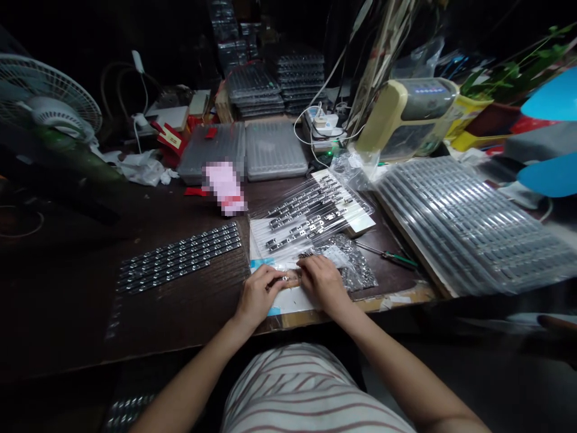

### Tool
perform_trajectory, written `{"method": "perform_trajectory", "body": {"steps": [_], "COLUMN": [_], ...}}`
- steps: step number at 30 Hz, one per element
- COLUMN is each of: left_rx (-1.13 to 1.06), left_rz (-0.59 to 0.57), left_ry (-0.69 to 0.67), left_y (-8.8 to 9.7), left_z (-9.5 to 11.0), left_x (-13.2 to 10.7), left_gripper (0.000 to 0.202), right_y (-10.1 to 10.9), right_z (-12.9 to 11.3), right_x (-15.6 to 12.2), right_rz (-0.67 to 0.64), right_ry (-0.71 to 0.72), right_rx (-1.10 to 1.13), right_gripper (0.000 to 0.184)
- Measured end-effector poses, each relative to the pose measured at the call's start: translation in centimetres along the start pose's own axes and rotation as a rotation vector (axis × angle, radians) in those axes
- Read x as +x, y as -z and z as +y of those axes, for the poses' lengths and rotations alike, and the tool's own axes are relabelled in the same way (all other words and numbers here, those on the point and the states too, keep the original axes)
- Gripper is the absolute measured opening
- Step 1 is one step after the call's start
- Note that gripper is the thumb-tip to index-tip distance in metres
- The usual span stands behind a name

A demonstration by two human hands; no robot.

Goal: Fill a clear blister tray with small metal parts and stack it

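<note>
Two bare hands meet at the centre of the head view, the left hand [259,294] pinching a small silvery metal part [285,278] between thumb and fingers. The right hand [322,282] curls in beside it with its fingers at the same spot; whether it grips the part too cannot be told.

Directly under both hands lies a white card sheet [270,240], probably set there to give a clean surface within easy reach. Just beyond the hands, clear plastic film [311,210] covers rows of metal parts. A crinkled clear bag of small metal pieces [356,270] sits under and past the right hand, close enough to reach without stretching. Farther right of that hand lies a green-handled screwdriver [399,258], then a large clear-wrapped stack of dark trays [469,228]. Left of the left hand, a dark grid of metal parts [180,258] lies directly on the brown wooden worktop [67,300].
</note>
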State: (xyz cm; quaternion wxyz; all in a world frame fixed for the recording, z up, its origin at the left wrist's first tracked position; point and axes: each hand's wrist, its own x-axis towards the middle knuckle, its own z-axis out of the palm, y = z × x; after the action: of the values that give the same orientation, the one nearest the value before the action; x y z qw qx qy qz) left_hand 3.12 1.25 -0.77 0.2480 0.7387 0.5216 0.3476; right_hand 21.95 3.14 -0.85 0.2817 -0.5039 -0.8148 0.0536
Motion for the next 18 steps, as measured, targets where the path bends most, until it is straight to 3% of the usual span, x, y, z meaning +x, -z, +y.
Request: {"method": "perform_trajectory", "body": {"steps": [3, 7, 15, 18], "left_rx": [0.053, 0.116, 0.122, 0.026], "left_rz": [0.018, 0.007, -0.006, 0.059], "left_ry": [-0.027, -0.055, -0.055, -0.022], "left_y": [-0.6, -0.9, -0.9, -0.8], "left_z": [-0.1, -0.2, 0.2, 0.1], "left_x": [-0.2, -0.1, 0.2, 0.2], "left_gripper": [0.014, 0.014, 0.013, 0.012], "right_y": [0.4, 0.2, 0.1, 0.0], "right_z": [0.6, 0.7, 0.6, -0.1], "right_x": [-0.9, -1.5, -1.3, -0.9], "right_rz": [0.041, 0.083, 0.095, 0.073], "right_ry": [-0.019, -0.027, -0.061, -0.069], "right_rx": [0.145, 0.234, 0.257, 0.217], "right_gripper": [0.020, 0.017, 0.010, 0.009]}}
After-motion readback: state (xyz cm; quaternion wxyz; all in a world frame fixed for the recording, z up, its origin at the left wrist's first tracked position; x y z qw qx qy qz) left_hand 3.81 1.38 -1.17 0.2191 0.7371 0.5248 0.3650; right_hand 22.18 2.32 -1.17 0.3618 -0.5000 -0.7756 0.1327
